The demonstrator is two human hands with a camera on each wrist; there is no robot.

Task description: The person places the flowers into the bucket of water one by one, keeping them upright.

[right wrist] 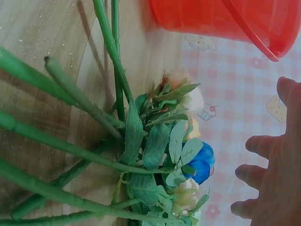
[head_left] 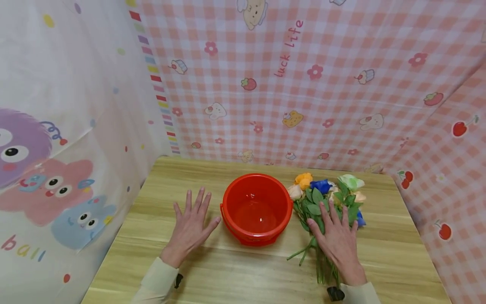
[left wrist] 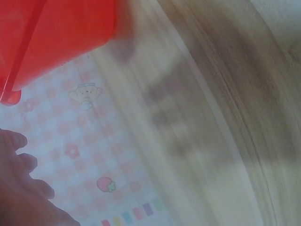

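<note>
A red plastic bucket stands upright on the wooden table, and no contents show inside it. To its left my left hand is spread, palm down, apart from the bucket and holding nothing. On the bucket's right lies a bunch of artificial flowers with orange, blue, pale and green-white heads. Above the leaves and stems my right hand spreads its fingers. In the right wrist view those fingers hold nothing and stand apart from the leaves. The left wrist view catches the left fingertips below the bucket wall.
The wooden table carries the bucket and flowers. Behind it hangs a pink checked cloth with printed cartoons. A white printed cloth hangs on the left, and more checked cloth on the right.
</note>
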